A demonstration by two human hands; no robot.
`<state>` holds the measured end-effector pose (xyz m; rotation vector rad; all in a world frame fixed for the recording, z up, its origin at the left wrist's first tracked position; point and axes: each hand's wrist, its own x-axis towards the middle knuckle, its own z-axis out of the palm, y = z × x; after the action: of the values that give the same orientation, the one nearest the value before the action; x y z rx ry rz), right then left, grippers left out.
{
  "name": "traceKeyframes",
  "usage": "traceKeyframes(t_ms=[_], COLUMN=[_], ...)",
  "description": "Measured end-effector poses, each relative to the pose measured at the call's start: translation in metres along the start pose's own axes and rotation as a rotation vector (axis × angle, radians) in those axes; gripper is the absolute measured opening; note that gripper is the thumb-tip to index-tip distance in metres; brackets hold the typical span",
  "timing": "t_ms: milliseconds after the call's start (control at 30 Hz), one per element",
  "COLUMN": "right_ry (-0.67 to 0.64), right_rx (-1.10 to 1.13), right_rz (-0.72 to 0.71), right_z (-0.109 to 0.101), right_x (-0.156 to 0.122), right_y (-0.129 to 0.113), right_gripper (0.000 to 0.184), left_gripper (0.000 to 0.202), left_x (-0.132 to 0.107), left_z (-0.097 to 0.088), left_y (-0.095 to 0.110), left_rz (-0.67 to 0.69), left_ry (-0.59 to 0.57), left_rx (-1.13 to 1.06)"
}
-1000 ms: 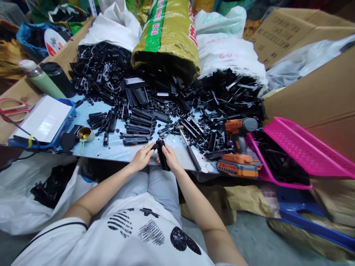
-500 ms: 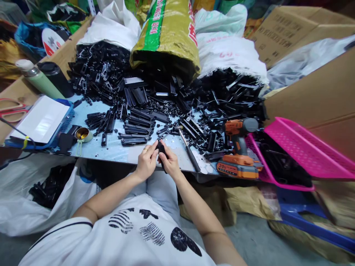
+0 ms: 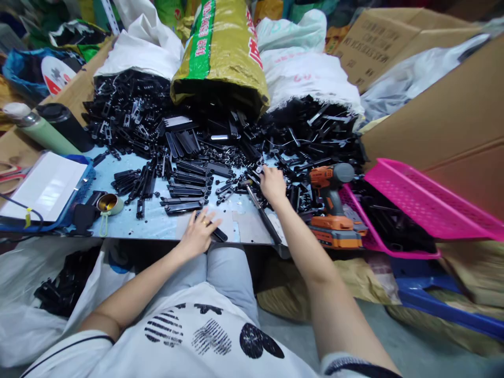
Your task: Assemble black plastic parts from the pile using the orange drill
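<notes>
My left hand (image 3: pixel 198 233) lies at the table's front edge with its fingers spread over a slim black part (image 3: pixel 218 233), one end of which sticks out to the right. Farther forward, my right hand (image 3: pixel 273 185) reaches into the loose black parts, its fingers curled down together; what is between the fingertips is hidden. A small bracket (image 3: pixel 259 169) shows beside those fingertips. Just below the right hand lies a hammer (image 3: pixel 264 216), handle toward me. Stacked long black parts (image 3: pixel 189 189) lie beyond my left hand.
An orange cordless drill (image 3: pixel 334 205) stands right of my right forearm, beside a pink basket (image 3: pixel 394 247). Sacks, including a yellow one (image 3: pixel 224 58), spill black parts at the back. To the left are a metal cup (image 3: pixel 110 203), a blue tray (image 3: pixel 87 181) and a green bottle (image 3: pixel 51 131).
My hands were together around a black part at the front edge. Now they are apart: the left has lowered onto the table with that part, and the right has moved forward into the pile.
</notes>
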<state>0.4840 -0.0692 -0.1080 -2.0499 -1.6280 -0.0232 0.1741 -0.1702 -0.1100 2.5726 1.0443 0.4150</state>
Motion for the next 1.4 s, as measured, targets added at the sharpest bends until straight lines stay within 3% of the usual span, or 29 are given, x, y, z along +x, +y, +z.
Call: traceKeyframes(t_ms=[67,133,200,267,400,500,567,633,700,767,867,967,1033,1133,1200,1400], right_ry=[0.056,0.072,0.069,0.082,0.190,0.236,0.264,0.300,0.125,-0.094,-0.363,-0.624,-0.719,-0.721,-0.709,-0.720], right_rx=[-0.028,-0.016,0.003,0.019,0.032,0.050,0.135,0.406,0.554,0.461,0.213,0.133,0.050,-0.061,-0.077,-0.174], right_rz=[0.040,0.027,0.008,-0.003,-0.024,-0.086,-0.160,-0.226,-0.301,-0.380,-0.429,-0.529,-0.593,-0.577,-0.546,-0.537], right_z=[-0.002,-0.005,-0.007,-0.009,-0.025,-0.045,-0.057,-0.065,-0.070,-0.074,-0.075,-0.068,-0.061,-0.050,-0.044,-0.042], right_x=[0.038,0.063,0.077,0.083,0.081,0.049,0.007,-0.045,-0.092,-0.124,-0.141,-0.143,-0.148,-0.161,-0.167,-0.165], right_y=[0.033,0.054,0.064,0.066,0.055,0.029,0.000,-0.034,-0.066,-0.087,-0.092,-0.073,-0.058,-0.047,-0.048,-0.066], right_gripper=[0.031,0.021,0.016,0.023,0.020,0.010,0.009,0.010,0.012,0.020,0.035,0.033,0.030,0.033,0.035,0.038], left_gripper=[0.054,0.051,0.049,0.047,0.039,0.053,0.059,0.057,0.056,0.052,0.043,0.049,0.055,0.067,0.074,0.077], left_x=[0.011,0.021,0.026,0.025,0.015,0.016,0.024,0.035,0.044,0.048,0.042,0.033,0.030,0.030,0.031,0.028], left_z=[-0.004,-0.006,-0.008,-0.009,-0.010,-0.011,-0.013,-0.016,-0.017,-0.017,-0.014,-0.015,-0.016,-0.015,-0.011,-0.006], left_y=[-0.001,-0.001,-0.001,-0.001,-0.009,-0.015,-0.019,-0.021,-0.018,-0.009,0.008,0.012,0.004,-0.010,-0.013,-0.012], left_rz=[0.176,0.211,0.175,0.116,-0.011,-0.130,-0.245,-0.370,-0.487,-0.589,-0.536,-0.213,-0.036,0.065,0.085,0.151], left_ry=[-0.177,-0.248,-0.251,-0.237,-0.186,0.000,0.156,0.264,0.321,0.365,0.363,0.217,0.053,-0.209,-0.298,-0.266], left_rx=[0.090,0.168,0.230,0.267,0.205,-0.132,-0.518,-0.924,-1.203,-1.288,-1.151,-0.847,-0.578,-0.205,-0.058,0.051])
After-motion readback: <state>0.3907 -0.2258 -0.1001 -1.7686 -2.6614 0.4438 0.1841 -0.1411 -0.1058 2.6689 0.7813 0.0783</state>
